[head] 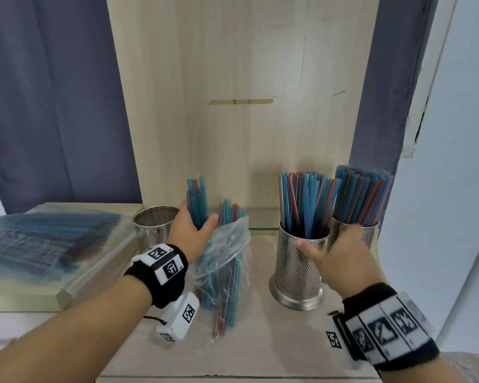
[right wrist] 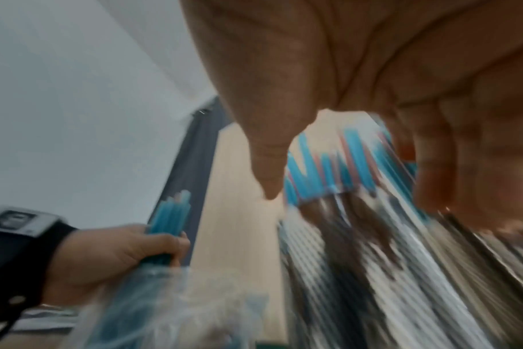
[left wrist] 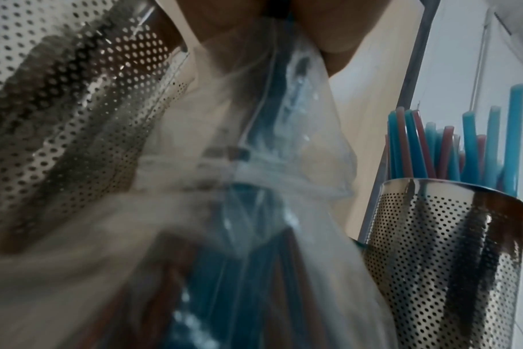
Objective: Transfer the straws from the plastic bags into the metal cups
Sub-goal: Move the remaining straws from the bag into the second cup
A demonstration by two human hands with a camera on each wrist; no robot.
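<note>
My left hand (head: 198, 223) grips a bundle of blue and red straws (head: 197, 199) that stick up out of a clear plastic bag (head: 224, 261) standing on the shelf. More straws remain inside the bag (left wrist: 269, 141). In the right wrist view the left hand's fingers (right wrist: 164, 243) curl round the blue straws (right wrist: 173, 212). An empty perforated metal cup (head: 155, 225) stands just left of that hand. Two perforated cups, the middle one (head: 300, 269) and the right one (head: 369, 234), are full of straws. My right hand (head: 335, 244) hovers at the two full cups, holding nothing, with its thumb by the middle cup's rim.
A stack of bagged straws (head: 44, 241) lies on a wooden box at the left. A wooden back panel (head: 246, 106) closes the shelf behind the cups. A glass ledge (head: 260, 230) runs along the back. A blue curtain (head: 53, 92) hangs behind on the left.
</note>
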